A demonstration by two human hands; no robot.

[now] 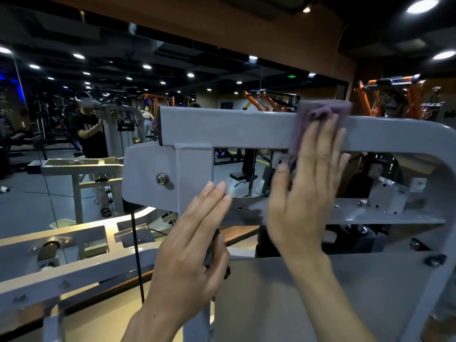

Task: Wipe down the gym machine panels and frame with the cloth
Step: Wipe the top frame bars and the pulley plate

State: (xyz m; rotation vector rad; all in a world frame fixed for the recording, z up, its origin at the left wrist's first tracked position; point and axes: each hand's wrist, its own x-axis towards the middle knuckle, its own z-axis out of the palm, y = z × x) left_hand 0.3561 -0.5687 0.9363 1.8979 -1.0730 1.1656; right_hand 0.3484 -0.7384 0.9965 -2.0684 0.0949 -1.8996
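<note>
Cloth (pixel 320 114) lies flat under the right hand's (pixel 308 183) straight fingers on the top bar (pixel 222 129), running nine to three; left hand (pixel 190 248) open, bracing the upright (pixel 195 174).

The grey frame (pixel 222 129) is carrying a purple cloth (pixel 320 112), which is draping over its top beam. The cloth's far side is hidden, perhaps hanging down behind the beam.

Green lit exit sign (pixel 291 76) at about 1 o'clock, reflected in the wall mirror (pixel 172 77), characters too small to read. Small white digits, maybe a "2", on a dark plate (pixel 380 157) at 3 o'clock. Shirt print (pixel 88 124) at 9 o'clock unreadable.
</note>
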